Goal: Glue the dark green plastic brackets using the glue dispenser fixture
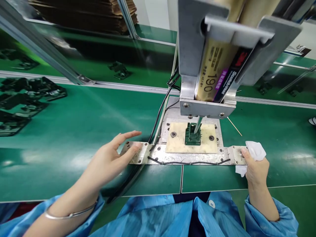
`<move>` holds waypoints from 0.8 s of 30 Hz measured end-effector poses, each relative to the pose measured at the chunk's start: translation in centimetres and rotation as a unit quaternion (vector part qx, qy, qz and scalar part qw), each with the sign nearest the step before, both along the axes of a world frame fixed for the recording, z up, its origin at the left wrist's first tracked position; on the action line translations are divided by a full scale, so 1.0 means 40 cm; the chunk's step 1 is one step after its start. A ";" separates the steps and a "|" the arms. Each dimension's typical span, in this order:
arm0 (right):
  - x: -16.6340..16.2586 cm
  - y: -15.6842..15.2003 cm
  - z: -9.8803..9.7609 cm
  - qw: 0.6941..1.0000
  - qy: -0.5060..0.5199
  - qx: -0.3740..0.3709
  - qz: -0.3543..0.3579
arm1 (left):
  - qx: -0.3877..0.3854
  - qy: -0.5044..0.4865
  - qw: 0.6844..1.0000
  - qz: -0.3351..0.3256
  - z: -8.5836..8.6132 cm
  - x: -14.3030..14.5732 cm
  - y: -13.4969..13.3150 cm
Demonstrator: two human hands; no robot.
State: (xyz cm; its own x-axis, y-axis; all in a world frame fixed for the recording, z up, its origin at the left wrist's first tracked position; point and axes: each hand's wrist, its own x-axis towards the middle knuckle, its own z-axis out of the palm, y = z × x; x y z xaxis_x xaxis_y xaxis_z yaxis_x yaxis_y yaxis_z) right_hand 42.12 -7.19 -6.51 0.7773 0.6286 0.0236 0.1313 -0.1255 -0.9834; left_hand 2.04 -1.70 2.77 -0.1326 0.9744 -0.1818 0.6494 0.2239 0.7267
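My left hand [106, 161] rests at the left metal end block [144, 154] of a fixture. Its thumb lies over the block and its fingers stretch apart. My right hand [258, 172] presses its thumb on the right end block [235, 153], while its curled fingers hold a white tissue [256, 149]. Between the hands, a small green circuit board [189, 141] sits on a cream plate [172, 144]. A thin nozzle [197, 125] comes down onto the board from a gold glue cartridge [209, 69] in a metal holder [207, 108].
Several green circuit boards [29, 95] are piled at the far left of the green bench [98, 112]. Black cables [161, 113] run beside a metal rod left of the fixture. A thin stick [234, 126] lies to its right. Stacked brown cardboard [86, 14] stands behind.
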 end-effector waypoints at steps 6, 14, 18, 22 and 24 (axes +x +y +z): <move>0.002 -0.002 -0.002 1.000 -0.007 -0.027 -0.005 | 0.095 -0.004 0.978 -0.184 0.042 0.093 0.080; 0.003 -0.006 -0.009 0.999 -0.005 -0.040 0.002 | 0.002 -0.186 0.927 -0.325 -0.013 0.241 0.165; 0.003 -0.008 -0.008 0.999 -0.003 -0.039 0.001 | -0.049 -0.278 0.904 -0.321 0.009 0.233 0.158; 0.003 -0.002 -0.009 0.999 -0.009 -0.032 0.003 | -0.139 -0.261 0.912 -0.285 0.041 0.218 0.140; 0.002 0.004 -0.006 0.999 -0.016 -0.036 0.004 | -0.195 -0.269 0.906 -0.261 0.055 0.216 0.124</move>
State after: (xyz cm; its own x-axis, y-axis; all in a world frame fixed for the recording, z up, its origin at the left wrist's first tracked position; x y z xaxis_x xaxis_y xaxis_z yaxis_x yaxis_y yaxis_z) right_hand 42.20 -7.05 -6.75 0.7717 0.6360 0.0027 0.1642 -0.1951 -0.9670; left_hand 10.67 3.25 4.99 0.5382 0.7260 -0.4281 0.3160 0.2971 0.9011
